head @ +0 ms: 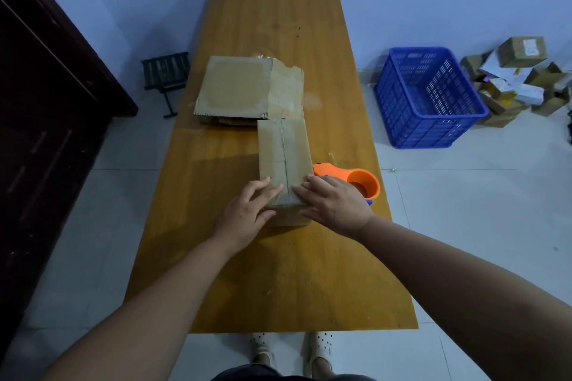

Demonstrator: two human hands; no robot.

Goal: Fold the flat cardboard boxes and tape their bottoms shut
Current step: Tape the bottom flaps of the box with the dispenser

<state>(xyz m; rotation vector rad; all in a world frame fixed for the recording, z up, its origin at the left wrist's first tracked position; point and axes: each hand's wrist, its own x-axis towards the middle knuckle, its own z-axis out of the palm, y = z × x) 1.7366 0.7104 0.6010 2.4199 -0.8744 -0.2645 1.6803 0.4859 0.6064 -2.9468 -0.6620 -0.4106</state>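
Left hand: my left hand [247, 210] is spread, fingers flat on top of the box [284, 148] at its near end, thumb against the near face. It holds nothing else.
Right hand: my right hand [335, 206] is spread too, fingers flat beside the centre seam and pressing the flaps down.
Box: it's folded up and standing on the table [278, 272] right in front of me. The closed flaps face up and the seam runs away from me.
Tape dispenser: the orange one [360, 181] lies on the table just right of the box, partly behind my right hand. Neither hand is on it.
Flat cardboard: a stack [235, 86] lies just beyond the box, not yet folded.
Done so far: I'd say this one box is formed and its flaps are closed.
Left to do: I'd put it early on. This seam may need taping, and then there's the flat stack.
Hard to tell: I can't make out whether tape already lies along the seam. My hands cover its near end. The layers in the stack can't be counted.
Off the table: a blue crate [427, 120] sits on the floor to the right, and its inside looks bare from here.
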